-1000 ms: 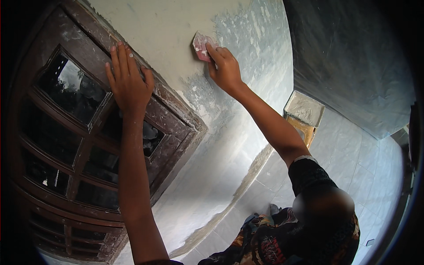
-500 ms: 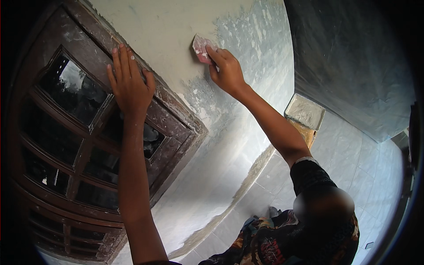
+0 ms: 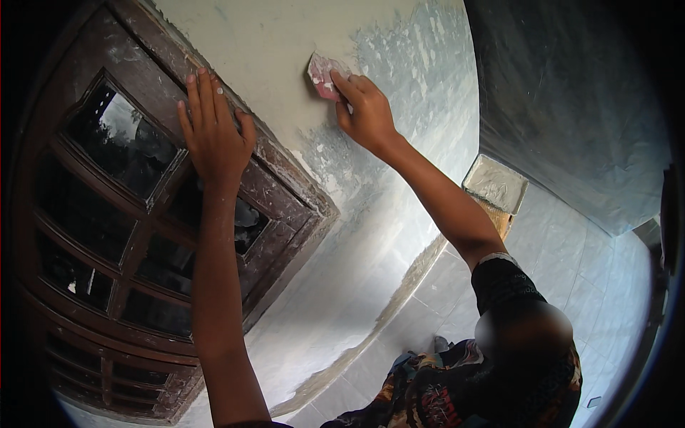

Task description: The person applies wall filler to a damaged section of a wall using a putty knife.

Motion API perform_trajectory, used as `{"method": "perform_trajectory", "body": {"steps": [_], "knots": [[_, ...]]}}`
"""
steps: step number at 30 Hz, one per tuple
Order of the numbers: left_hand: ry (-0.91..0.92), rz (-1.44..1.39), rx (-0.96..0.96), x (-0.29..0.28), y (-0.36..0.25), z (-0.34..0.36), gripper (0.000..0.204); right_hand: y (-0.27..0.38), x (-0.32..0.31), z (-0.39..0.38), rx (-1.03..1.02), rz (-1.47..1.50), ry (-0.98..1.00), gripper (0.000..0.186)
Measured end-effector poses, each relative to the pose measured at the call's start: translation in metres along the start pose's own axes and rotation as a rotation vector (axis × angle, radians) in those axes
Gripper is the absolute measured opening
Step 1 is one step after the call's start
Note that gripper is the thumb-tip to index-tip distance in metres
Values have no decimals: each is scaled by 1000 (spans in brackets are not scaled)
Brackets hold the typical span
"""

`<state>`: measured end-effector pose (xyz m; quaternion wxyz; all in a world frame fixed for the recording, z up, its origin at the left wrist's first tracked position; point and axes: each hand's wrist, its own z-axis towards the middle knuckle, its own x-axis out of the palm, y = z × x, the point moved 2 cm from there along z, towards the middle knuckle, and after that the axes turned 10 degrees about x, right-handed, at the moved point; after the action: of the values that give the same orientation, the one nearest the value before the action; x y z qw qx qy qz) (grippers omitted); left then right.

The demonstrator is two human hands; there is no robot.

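Note:
My right hand (image 3: 367, 114) grips a pinkish-red putty scraper (image 3: 324, 75) smeared with white filler, its blade against the wall (image 3: 246, 43). Cream filler coats the wall around and above the blade; to its right and below, a patchy grey-and-white surface (image 3: 399, 64) shows. My left hand (image 3: 216, 143) lies flat with fingers stretched out on the dark brown wooden window frame (image 3: 285, 214), and a fleck of white sits by one finger. Glass panes (image 3: 121, 143) fill the frame to the left.
A rectangular tray of pale filler (image 3: 496, 184) rests on a yellowish support (image 3: 499, 216) near the wall. Grey tiles (image 3: 549, 228) cover the floor. Dark translucent sheeting (image 3: 564, 100) hangs at the right. A rough unfinished strip (image 3: 407, 285) runs along the wall's base.
The scraper has shifted very slightly left and up on the wall in my right hand. The whole view has drifted a little; my left hand stays on the frame.

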<state>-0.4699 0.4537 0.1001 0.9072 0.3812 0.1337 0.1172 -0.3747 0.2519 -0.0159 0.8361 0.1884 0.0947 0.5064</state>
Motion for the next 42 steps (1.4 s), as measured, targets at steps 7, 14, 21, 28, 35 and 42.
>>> {"method": "perform_trajectory", "body": {"steps": [7, 14, 21, 28, 35, 42], "knots": [[7, 20, -6, 0, 0, 2, 57, 43, -32, -51, 36, 143, 156, 50], [9, 24, -8, -1, 0, 2, 57, -5, -9, 39, 115, 23, -4, 46], [-12, 30, -8, 0, 1, 0, 55, 50, -21, -47, -54, 72, 190, 49], [3, 9, -11, 0, 0, 2, 60, 17, -22, 38, 82, -2, -50, 42], [23, 15, -15, 2, 1, -2, 60, 55, -17, -42, 20, 104, 217, 43], [-13, 32, -8, -1, 0, 2, 55, 3, -32, 10, 110, 151, -71, 43]]}}
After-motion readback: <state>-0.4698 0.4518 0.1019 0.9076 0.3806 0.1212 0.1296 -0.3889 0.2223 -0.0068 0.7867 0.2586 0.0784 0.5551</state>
